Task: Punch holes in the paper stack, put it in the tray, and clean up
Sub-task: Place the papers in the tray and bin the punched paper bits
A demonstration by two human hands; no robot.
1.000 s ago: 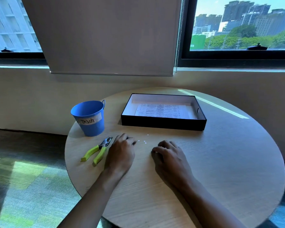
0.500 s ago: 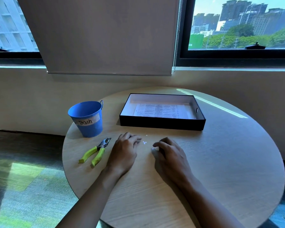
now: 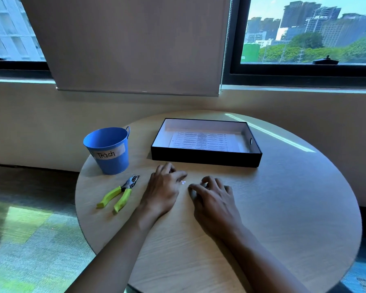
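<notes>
The printed paper stack (image 3: 201, 140) lies flat inside the black tray (image 3: 205, 159) at the back of the round wooden table (image 3: 283, 208). A small cluster of white paper dots (image 3: 183, 182) sits on the wood between my two hands. My left hand (image 3: 163, 189) rests palm down just left of the dots, fingers spread and holding nothing. My right hand (image 3: 213, 197) lies palm down just right of them, fingers slightly curled on the table. The green-handled hole punch (image 3: 118, 194) lies to the left of my left hand.
A blue bucket labelled "Trash" (image 3: 109, 151) stands at the table's left edge, behind the punch. The wall, window sill and a lowered blind are beyond the table. Carpeted floor lies below on the left.
The scattered paper dots have been drawn together into one small cluster. Both hands have slid inward toward each other, closing the gap around the dots.
</notes>
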